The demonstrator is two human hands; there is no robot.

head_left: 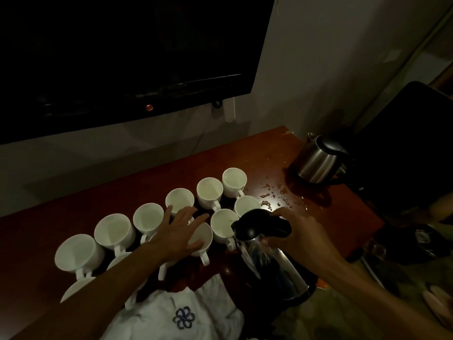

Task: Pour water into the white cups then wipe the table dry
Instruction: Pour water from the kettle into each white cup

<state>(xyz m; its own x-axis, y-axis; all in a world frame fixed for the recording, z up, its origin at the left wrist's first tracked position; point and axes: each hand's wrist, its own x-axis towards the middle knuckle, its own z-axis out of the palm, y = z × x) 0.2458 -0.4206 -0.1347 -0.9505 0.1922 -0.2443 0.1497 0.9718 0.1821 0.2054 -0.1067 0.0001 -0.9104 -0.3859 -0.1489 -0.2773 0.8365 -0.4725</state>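
Right hand [296, 231] is wrapped tight around the black handle of the kettle [267, 266], fingers curled under and thumb on top. The steel body is tipped over, with the black lid end low beside one of the white cups [224, 225], right of centre. Left hand [180, 233] is flat and spread wide, fingers straight and holding nothing, over another cup [202, 238] mid-frame; whether it touches the rim I cannot tell. Now the count: six cups in the far row, running from lower left [78, 251] up to the one nearest the wall [234, 179]. The near row shows three plainly, plus two more part-hidden by the left forearm and a loose-looking handle poking out beneath it, so eleven at least, and the arm hides the exact number. The light is too dim to judge how full any of them is. There are two kettles: the one in the grip, and a second kettle [318, 163] standing upright at the table's far right corner. One white cloth [186, 305] with a blue flower emblem lies crumpled at the bottom centre, against the near cups. A scatter of water drops [274, 192] glistens between the cups and the second kettle. All of it sits on a reddish-brown wooden table [338, 217] pushed against a pale wall [343, 69]. A big dark screen [122, 57] fills the upper left, with a small red light on its lower edge.
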